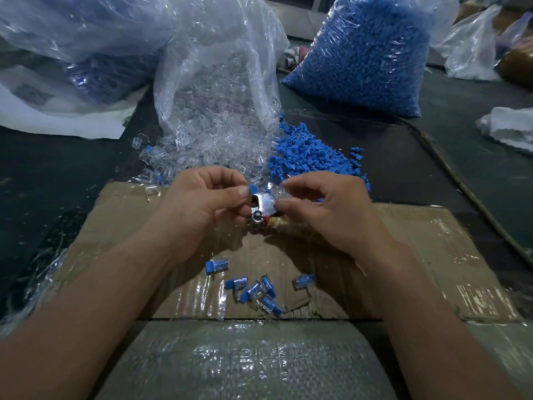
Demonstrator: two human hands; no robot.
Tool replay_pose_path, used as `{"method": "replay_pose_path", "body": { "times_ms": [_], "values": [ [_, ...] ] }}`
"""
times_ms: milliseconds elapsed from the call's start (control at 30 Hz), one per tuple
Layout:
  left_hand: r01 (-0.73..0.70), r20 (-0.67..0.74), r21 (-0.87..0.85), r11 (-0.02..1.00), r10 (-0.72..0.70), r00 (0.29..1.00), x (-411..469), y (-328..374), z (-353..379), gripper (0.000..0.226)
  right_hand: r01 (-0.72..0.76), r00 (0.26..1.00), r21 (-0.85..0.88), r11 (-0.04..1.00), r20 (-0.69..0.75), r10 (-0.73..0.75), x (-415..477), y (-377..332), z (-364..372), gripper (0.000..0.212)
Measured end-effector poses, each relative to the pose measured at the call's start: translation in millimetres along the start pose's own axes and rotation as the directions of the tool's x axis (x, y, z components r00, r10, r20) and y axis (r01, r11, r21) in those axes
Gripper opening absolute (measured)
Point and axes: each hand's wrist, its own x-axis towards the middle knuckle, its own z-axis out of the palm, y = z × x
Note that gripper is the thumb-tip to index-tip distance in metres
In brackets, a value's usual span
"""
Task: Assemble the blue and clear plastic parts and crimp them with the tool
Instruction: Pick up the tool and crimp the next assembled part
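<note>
The crimping tool [261, 207] is bright, polished metal, while the loose blue parts [311, 157] are matt plastic and the clear parts [202, 140] are glossy, see-through plastic. The bags [219, 67] are thin, crinkled, shiny film. The cardboard sheet [418, 241] is dull brown with glossy tape strips, and the woven sack [245, 362] looks coarse under shiny wrap

Flat cardboard [418, 255] w/ shiny tape patches lies on a dark table [57, 174], its near edge beside a woven plastic sack [245, 362] at bottom centre. A thin cord [450, 168] runs diag. across the table on the right, w/ a crumpled white cloth [510, 128] beyond it at the right edge. Back right sits a crumpled clear bag [473, 44]; far left, a white sheet [57, 119] lies flat on the table.
</note>
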Motion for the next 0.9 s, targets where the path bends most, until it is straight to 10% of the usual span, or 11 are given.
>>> {"method": "replay_pose_path", "body": {
  "times_ms": [367, 900],
  "values": [
    [-0.069, -0.063, -0.019, 0.997, 0.068, 0.996, 0.5, 0.5, 0.1, 0.012, -0.096, 0.885, -0.427, 0.899, 0.377, 0.273, 1.9, 14.9, -14.0, 0.082],
    [-0.131, -0.117, 0.003, 0.991, 0.130, 0.985, 5.3, -1.0, -3.2, 0.012, -0.084, 0.967, -0.470, 0.878, 0.174, 0.186, -0.1, 8.4, -4.3, 0.018]
  ]
}}
